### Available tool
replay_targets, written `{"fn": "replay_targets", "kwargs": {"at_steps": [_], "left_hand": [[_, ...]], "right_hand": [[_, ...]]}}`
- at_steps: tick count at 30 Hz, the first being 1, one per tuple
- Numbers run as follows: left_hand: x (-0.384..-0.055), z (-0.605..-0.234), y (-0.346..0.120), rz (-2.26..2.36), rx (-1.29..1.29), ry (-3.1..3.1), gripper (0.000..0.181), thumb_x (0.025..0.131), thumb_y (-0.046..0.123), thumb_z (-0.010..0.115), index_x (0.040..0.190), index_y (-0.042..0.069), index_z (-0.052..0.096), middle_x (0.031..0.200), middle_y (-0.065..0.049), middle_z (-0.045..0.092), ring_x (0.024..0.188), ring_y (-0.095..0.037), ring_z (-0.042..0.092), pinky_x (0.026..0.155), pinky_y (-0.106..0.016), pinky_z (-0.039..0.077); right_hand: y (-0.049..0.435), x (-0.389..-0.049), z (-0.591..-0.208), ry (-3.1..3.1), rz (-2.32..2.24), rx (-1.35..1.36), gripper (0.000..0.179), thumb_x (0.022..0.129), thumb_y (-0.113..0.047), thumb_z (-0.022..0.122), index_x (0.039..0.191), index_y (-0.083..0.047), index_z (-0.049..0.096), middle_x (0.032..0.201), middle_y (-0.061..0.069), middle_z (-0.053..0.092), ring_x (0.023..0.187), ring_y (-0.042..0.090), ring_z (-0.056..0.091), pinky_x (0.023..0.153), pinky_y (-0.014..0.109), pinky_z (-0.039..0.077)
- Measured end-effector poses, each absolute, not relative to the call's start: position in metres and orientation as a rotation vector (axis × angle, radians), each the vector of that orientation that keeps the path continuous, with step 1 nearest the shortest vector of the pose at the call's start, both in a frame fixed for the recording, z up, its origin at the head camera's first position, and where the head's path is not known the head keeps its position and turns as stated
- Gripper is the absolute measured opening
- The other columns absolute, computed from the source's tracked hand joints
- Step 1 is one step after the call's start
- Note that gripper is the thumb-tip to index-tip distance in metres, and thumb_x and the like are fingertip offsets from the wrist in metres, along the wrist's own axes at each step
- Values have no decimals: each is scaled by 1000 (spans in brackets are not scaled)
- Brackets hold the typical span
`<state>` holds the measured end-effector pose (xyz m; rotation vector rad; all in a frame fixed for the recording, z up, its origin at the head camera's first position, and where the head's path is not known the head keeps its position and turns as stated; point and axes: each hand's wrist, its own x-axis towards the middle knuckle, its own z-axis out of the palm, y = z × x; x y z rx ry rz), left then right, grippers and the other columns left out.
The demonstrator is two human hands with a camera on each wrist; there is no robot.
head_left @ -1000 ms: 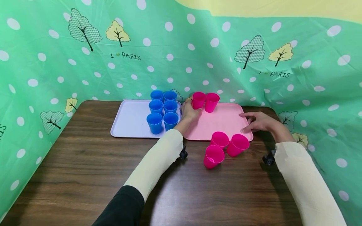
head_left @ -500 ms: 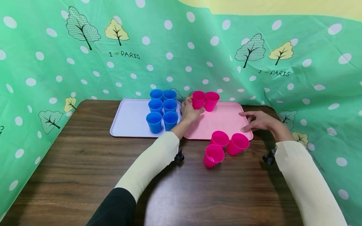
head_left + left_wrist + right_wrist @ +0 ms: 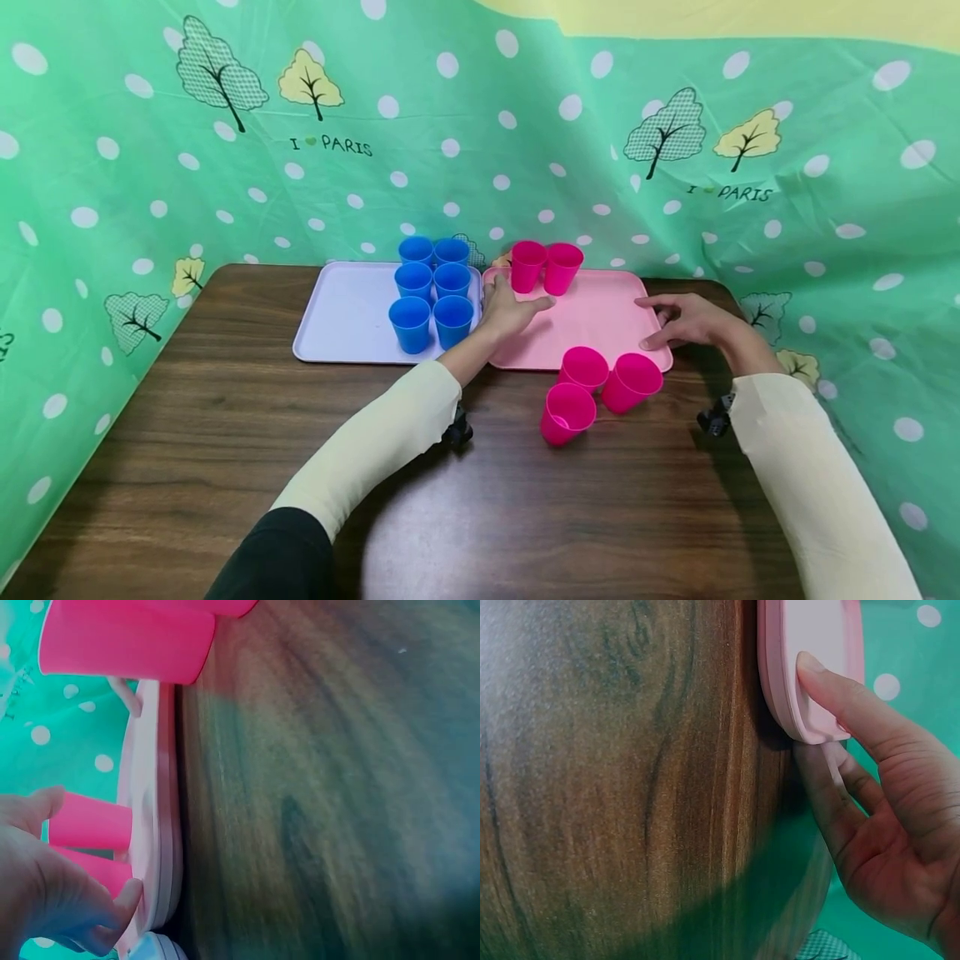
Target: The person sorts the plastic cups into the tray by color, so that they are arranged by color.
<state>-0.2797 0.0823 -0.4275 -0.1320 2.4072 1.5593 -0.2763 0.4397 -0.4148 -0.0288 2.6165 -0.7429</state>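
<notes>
Two pink cups stand side by side at the back left of the pink tray (image 3: 600, 321); the left one (image 3: 528, 268) is nearest my left hand (image 3: 506, 312). That hand's fingers and thumb are spread just in front of the cup, holding nothing. In the left wrist view the hand (image 3: 56, 877) overlaps both cups (image 3: 94, 821). My right hand (image 3: 693, 321) pinches the tray's right edge, its thumb (image 3: 847, 694) over the rim and its fingers at the outer side. Three more pink cups, one of them (image 3: 567, 412) closest to me, stand on the table before the tray.
Left of the pink tray, and close against it, lies a lavender tray (image 3: 341, 312). Several blue cups (image 3: 411, 323) stand in two columns on its right half. A green dotted cloth (image 3: 420, 100) hangs behind the wooden table (image 3: 225, 433).
My left hand has let go of the left pink cup on the tray and drawn slightly back toward me, its thumb moving away. The right hand stays at the tray's edge.
</notes>
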Motion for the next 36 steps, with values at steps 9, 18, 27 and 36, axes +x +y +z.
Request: {"fn": "replay_targets", "kwargs": {"at_steps": [9,18,27,36], "left_hand": [[-266,-433,79,1504,-6,2437,117,93,60,85,181,16,22,184,-12,32,170,-35,33,129,-62,49],[-230,-408,71,1554,101,2394,106,95,61,83,177,17,33,171,-13,49,158,-34,51,120,-58,58],[-216,-405,61,1583,149,2311,89,94,61,84,164,18,50,161,-8,57,150,-28,56,114,-50,62],[-202,-402,53,1648,266,2238,70,93,62,85,143,20,60,145,-6,65,131,-22,63,101,-41,66]], "right_hand": [[438,-277,-413,2603,-753,-22,95,93,-31,95,172,-7,45,128,25,56,109,34,59,87,37,71],[437,-277,-413,2584,-770,-9,96,93,-31,95,171,-7,46,127,24,55,108,33,59,88,38,71],[437,-277,-413,2570,-778,-11,97,93,-30,95,172,-7,45,129,25,54,108,33,61,90,40,72],[436,-276,-413,2592,-777,-23,96,93,-28,95,171,-6,45,125,24,55,107,33,59,87,38,72]]}}
